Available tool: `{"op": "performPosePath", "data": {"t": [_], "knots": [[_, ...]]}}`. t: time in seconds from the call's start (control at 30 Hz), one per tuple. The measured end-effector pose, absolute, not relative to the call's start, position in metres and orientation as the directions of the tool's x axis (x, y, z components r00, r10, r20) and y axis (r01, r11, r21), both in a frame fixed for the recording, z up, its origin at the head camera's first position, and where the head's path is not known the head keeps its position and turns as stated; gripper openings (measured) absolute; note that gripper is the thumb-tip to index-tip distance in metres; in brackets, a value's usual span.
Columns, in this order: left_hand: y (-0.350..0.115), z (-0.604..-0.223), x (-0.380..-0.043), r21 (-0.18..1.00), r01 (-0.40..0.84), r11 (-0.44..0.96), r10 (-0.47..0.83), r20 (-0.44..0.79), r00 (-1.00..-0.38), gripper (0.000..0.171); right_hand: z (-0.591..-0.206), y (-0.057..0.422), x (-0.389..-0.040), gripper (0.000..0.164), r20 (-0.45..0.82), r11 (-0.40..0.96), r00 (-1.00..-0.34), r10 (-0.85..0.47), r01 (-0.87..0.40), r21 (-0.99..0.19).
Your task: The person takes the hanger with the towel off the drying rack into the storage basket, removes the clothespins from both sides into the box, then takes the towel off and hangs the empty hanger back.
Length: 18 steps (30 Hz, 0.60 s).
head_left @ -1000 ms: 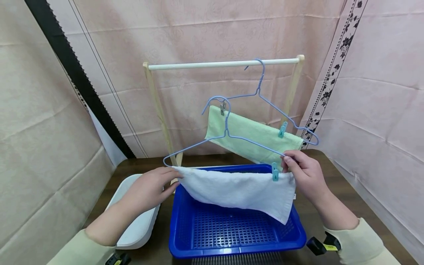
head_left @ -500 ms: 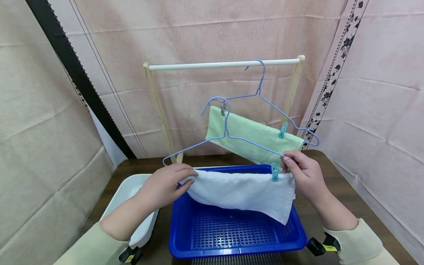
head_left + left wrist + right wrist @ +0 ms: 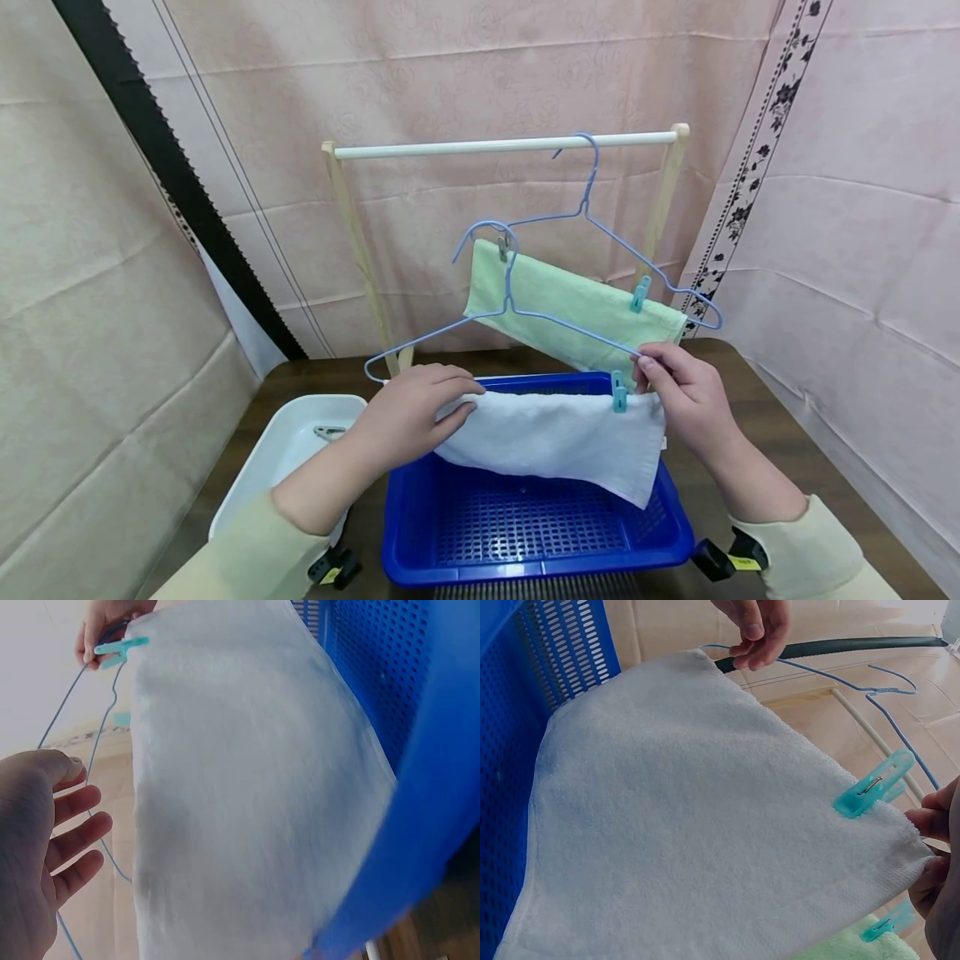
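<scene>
A white towel (image 3: 547,433) hangs along the lower part of a blue wire hanger (image 3: 509,283), above a blue basket (image 3: 540,573). Near its right end a teal clothespin (image 3: 619,392) clips the top edge. My right hand (image 3: 686,396) pinches the hanger's right end beside the towel's corner. By the left part of the top edge is my left hand (image 3: 423,408), covering that stretch of towel in the head view. In the left wrist view, this left hand (image 3: 37,847) has loosely bent fingers with nothing between them, apart from the towel.
Behind stands a rack with a white bar (image 3: 450,149). A second blue hanger (image 3: 622,242) on it carries a green towel (image 3: 562,300), held by a metal clip (image 3: 503,247) and a teal clothespin (image 3: 640,294). At left, a white tray (image 3: 258,446) contains a metal clip (image 3: 328,432).
My left hand has slid rightward from the towel's left corner along its top edge, and its fingers have come off the cloth. The tray's clip is now uncovered. My right hand has barely moved.
</scene>
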<state>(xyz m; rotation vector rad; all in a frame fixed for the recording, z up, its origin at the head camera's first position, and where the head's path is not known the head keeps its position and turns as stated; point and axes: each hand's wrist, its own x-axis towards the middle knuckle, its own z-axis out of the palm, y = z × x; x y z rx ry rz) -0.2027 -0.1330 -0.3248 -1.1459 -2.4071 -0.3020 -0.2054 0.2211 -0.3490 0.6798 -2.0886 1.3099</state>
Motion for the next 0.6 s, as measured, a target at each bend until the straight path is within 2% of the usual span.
{"op": "performPosePath", "data": {"t": [0.33, 0.6], "knots": [[-0.107, -0.323, -0.206, 0.051, 0.792, 0.608, 0.687, 0.467, -0.557, 0.02, -0.35, 0.219, -0.208, 0.018, 0.718, 0.356, -0.685, -0.123, -0.706, -0.613], [-0.084, -0.323, -0.207, 0.086, 0.794, 0.601, 0.708, 0.403, -0.58, 0.026, -0.352, 0.217, -0.209, 0.017, 0.728, 0.361, -0.671, -0.141, -0.719, -0.593]]}}
